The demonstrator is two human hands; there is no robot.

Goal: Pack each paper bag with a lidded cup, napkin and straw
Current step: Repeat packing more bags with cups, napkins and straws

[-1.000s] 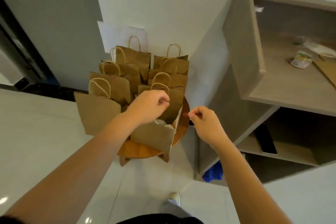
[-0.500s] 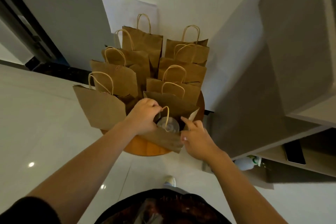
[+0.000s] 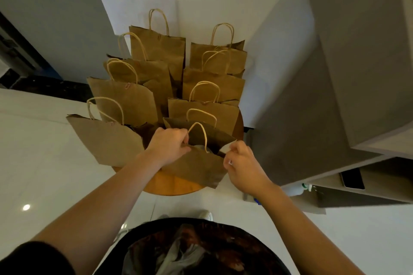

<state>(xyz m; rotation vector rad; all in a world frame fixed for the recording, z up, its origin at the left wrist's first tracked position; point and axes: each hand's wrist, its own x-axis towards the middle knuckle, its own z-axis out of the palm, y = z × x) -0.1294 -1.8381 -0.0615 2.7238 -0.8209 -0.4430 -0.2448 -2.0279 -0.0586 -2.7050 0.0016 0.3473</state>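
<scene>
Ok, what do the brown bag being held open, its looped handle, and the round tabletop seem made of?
Brown bag: matte kraft paper, creased and stiff-edged. Looped handle: pale twisted paper cord, probably. Round tabletop: orange-brown wood or wood-look laminate, smooth with slight sheen.

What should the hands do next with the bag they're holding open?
Probably drop the next item in: the left hand and right hand hold the nearest bag open by its rim, and a cup lid seems to show inside.
</scene>
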